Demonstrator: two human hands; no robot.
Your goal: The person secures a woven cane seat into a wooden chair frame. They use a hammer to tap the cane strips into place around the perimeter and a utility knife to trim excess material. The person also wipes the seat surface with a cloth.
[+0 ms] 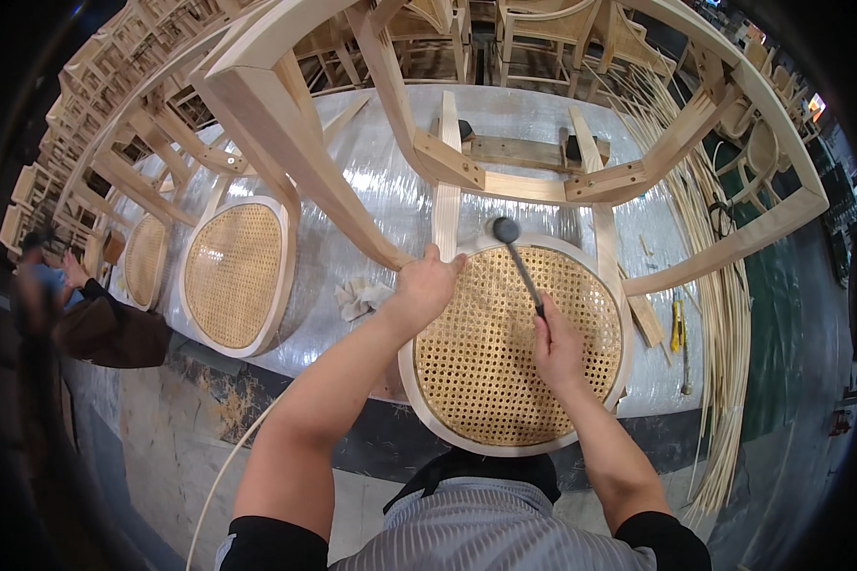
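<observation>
An unfinished wooden chair lies on the table, its round woven cane panel (514,381) facing up inside a pale wooden rim (479,447). My right hand (559,350) is closed round the handle of a mallet (521,262). The mallet's dark round head is at the panel's far edge, near the rim. My left hand (425,291) rests at the rim's upper left, beside a wooden leg (352,209). Its fingers are bent, with the thumb over the cane's edge; whatever they may pinch there is too small to make out.
Plastic film covers the table (333,328). Two more cane panels (233,276) stand left. A crumpled cloth (360,298) lies beside my left forearm. Right are a yellow cutter (678,326) and long rattan strips (724,362). Another person's hand (73,270) shows far left. Chair frames crowd the back.
</observation>
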